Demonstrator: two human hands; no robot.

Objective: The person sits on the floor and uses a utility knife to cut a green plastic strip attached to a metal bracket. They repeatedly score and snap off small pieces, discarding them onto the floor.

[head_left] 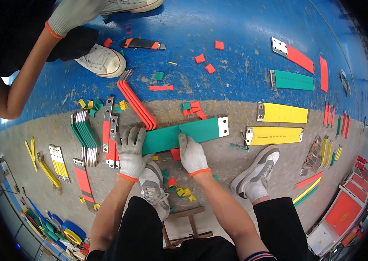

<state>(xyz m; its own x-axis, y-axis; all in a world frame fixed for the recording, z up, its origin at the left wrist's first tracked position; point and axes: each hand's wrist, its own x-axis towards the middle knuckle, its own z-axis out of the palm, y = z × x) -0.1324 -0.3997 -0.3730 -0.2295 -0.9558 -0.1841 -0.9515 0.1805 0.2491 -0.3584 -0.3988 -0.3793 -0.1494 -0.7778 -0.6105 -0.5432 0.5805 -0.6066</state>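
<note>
A flat metal busbar in a green sleeve (162,139) lies across in front of me, its bare drilled end pointing right. My left hand (131,150), in a white knit glove with an orange cuff, grips the sleeve's left end, fingers over it and thumb at the lower edge. My right hand (193,154), gloved alike, is closed against the middle of the sleeve. A small dark tip or slit shows at its fingertips; what those fingers hold is hidden. Red-sleeved bars (137,102) lie just beyond my left hand.
A co-worker's gloved hand (73,17) and shoe (103,61) are at upper left, near a utility knife (142,43). Yellow-sleeved bars (282,113) lie right, a green stack (86,135) left. Sleeve scraps (192,108) litter the floor. A red-and-white cabinet (345,209) stands lower right.
</note>
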